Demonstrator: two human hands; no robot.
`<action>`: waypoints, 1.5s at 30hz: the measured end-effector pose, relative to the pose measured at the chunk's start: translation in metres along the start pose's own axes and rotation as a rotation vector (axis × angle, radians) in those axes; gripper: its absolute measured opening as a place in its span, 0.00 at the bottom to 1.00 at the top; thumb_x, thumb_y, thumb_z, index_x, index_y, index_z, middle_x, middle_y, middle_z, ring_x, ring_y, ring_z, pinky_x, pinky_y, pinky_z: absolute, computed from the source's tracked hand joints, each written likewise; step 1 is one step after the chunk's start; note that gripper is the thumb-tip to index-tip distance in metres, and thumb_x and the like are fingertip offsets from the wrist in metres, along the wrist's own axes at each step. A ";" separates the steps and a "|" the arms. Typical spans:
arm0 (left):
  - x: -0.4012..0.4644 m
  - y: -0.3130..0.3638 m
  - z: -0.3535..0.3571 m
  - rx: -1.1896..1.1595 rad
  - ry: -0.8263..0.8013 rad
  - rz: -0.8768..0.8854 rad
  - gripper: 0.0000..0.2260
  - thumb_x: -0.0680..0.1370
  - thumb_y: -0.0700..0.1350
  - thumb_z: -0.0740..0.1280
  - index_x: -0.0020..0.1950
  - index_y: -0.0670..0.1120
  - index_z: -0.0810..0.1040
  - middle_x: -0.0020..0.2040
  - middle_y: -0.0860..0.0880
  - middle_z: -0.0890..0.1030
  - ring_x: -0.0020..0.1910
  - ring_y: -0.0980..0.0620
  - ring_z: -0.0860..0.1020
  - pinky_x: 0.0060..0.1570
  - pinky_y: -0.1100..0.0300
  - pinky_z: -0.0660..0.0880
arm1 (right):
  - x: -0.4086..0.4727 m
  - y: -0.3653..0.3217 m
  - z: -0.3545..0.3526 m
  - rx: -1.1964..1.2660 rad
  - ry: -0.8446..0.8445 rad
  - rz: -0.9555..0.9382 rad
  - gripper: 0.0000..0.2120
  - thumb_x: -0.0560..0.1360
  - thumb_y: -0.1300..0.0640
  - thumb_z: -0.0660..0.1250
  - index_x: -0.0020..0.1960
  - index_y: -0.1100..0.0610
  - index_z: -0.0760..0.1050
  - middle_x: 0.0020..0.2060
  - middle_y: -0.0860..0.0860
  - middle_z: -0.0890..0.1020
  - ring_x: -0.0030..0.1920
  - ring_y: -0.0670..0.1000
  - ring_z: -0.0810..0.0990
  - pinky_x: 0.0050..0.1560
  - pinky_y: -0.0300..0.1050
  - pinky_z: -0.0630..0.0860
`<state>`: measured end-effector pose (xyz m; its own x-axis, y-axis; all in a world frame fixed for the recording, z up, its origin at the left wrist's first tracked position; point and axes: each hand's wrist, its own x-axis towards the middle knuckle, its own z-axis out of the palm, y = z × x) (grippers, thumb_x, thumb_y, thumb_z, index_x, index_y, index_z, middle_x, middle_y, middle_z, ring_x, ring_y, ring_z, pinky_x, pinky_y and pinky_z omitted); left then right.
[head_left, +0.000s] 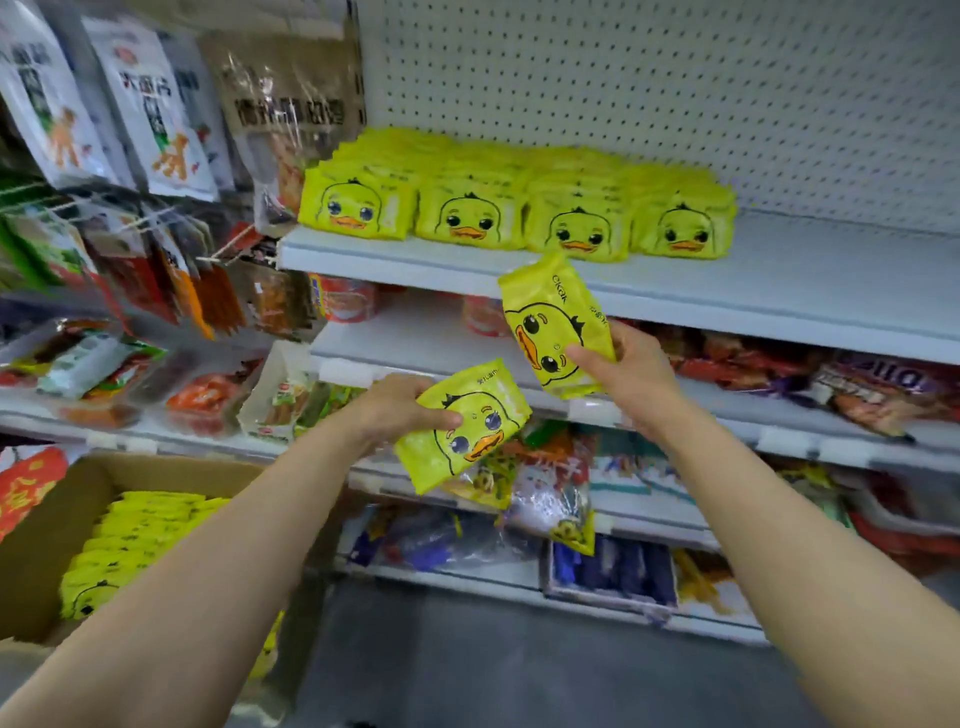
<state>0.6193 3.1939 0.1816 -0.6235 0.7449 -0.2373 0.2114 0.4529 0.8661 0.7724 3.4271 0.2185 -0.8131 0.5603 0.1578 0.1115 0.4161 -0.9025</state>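
Two yellow duck-face snack packets are mid-restock: the left hand (395, 410) grips the lower packet (467, 428) in front of the lower shelves (405, 332), while the right hand (631, 374) pinches the upper packet (553, 322) just below the front edge of the top shelf (805, 270). Next, likely, both must clear that edge and join the four stacks (519, 208) at its left end, before a pegboard back (675, 78); a cardboard box (52, 545) holds more.
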 end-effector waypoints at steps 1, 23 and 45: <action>0.006 0.016 0.009 0.006 -0.007 0.028 0.08 0.71 0.42 0.76 0.49 0.49 0.82 0.39 0.53 0.85 0.35 0.59 0.82 0.38 0.63 0.77 | 0.000 0.001 -0.019 0.012 0.032 -0.002 0.09 0.74 0.58 0.73 0.54 0.53 0.80 0.49 0.49 0.85 0.48 0.48 0.84 0.54 0.46 0.79; 0.240 0.278 0.093 0.514 -0.145 0.398 0.14 0.69 0.50 0.77 0.52 0.47 0.83 0.48 0.49 0.83 0.50 0.49 0.79 0.47 0.58 0.72 | 0.116 0.009 -0.262 -0.014 0.469 -0.147 0.05 0.76 0.57 0.70 0.52 0.52 0.80 0.42 0.46 0.85 0.41 0.43 0.82 0.43 0.39 0.78; 0.331 0.303 0.110 0.729 0.122 0.484 0.28 0.69 0.48 0.78 0.67 0.51 0.74 0.63 0.50 0.78 0.62 0.49 0.74 0.57 0.58 0.71 | 0.209 0.047 -0.322 0.077 0.128 -0.128 0.07 0.74 0.63 0.72 0.50 0.54 0.82 0.44 0.53 0.86 0.42 0.51 0.84 0.47 0.50 0.82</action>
<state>0.5597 3.6318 0.3176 -0.4086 0.8972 0.1676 0.8746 0.3323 0.3531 0.7918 3.7944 0.3386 -0.7381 0.5947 0.3187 -0.0361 0.4369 -0.8988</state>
